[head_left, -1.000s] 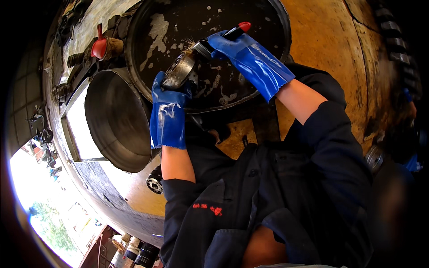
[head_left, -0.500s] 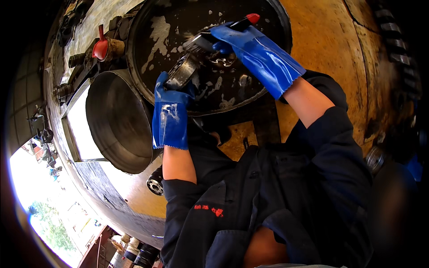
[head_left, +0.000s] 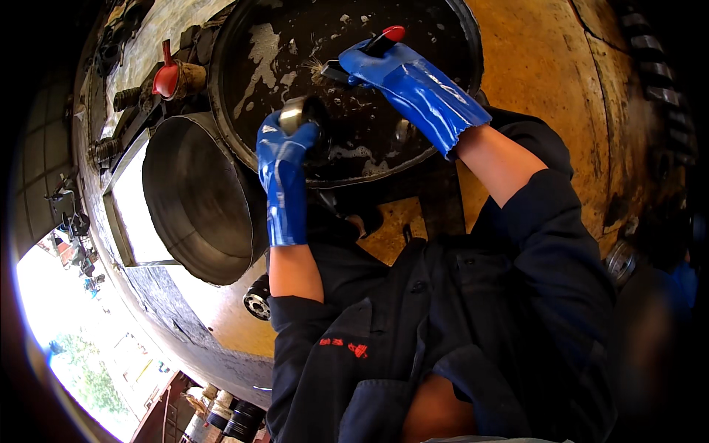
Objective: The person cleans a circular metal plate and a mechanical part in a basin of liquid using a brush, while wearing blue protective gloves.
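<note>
Blue rubber gloves cover both of my hands. My left hand grips a shiny metal ring-shaped part, tilted and blurred by motion, over the near left side of a wide round basin of dark liquid. My right hand is closed on a brush with a red-tipped black handle; its pale bristles point left, above the liquid. A gap separates the brush from the metal part. Foam patches float on the dark surface.
An upright round metal tub stands left of the basin. Beyond it are a red funnel and dark machine parts. A round metal part lies beside my left elbow. Stained brown floor extends to the right.
The brush has come away from the metal part, and my right hand has shifted slightly left. My left hand has turned the part, so its bright side now faces up.
</note>
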`<state>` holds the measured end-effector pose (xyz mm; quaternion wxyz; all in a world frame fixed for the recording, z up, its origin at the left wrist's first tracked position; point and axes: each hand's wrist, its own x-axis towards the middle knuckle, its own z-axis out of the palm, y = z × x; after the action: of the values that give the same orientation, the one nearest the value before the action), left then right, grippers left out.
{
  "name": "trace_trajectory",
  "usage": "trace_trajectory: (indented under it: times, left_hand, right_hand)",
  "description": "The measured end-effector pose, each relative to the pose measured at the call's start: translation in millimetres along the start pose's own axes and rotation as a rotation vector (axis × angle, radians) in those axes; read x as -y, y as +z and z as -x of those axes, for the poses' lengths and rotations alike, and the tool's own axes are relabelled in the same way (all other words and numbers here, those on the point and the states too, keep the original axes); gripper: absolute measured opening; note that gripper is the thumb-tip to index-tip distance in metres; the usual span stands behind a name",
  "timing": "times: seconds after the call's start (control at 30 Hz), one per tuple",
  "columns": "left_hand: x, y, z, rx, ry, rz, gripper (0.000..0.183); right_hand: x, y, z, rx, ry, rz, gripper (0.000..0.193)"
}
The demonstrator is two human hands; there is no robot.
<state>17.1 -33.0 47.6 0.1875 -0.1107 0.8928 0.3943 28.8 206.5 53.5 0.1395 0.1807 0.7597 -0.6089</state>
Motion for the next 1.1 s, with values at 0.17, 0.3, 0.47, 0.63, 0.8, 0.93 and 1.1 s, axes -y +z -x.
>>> trace_trajectory:
  times: [0.17,0.3,0.47,0.63,0.8,0.93,1.1]
  left_hand:
    - [-9.3,7.2,10.7,0.032,0.289,-0.460,0.069]
    - [-9.6,2.8,8.5,0.085,0.266,-0.632,0.067]
    - [29.8,12.7,-18.0,0.090,0.330,-0.229,0.067]
    - [14.6,-4.6,0.7,0.121,0.354,-0.398,0.079]
    - [31.0,-12.0,0.2,0.168,0.463,-0.438,0.091]
    - [28.6,-6.3,0.1,0.091,0.491,-0.602,0.091]
    - [36.8,-16.3,-2.1,0.020,0.464,-0.566,0.088]
  right_hand:
    - [-23.2,21.5,-29.7,-0.008,-0.063,-0.016,0.030]
    - [-20.7,20.7,-18.9,0.139,-0.286,-0.135,0.046]
    - [-57.4,7.2,-51.3,0.275,-0.486,0.147,0.031]
    - [-22.2,3.9,-35.0,0.084,-0.109,0.167,0.027]
    - [-5.8,24.4,-15.6,0.125,-0.116,0.267,0.040]
    - [7.5,25.6,-7.9,0.298,-0.093,0.340,0.034]
    - [-6.2,43.1,-5.8,0.187,-0.129,0.169,0.033]
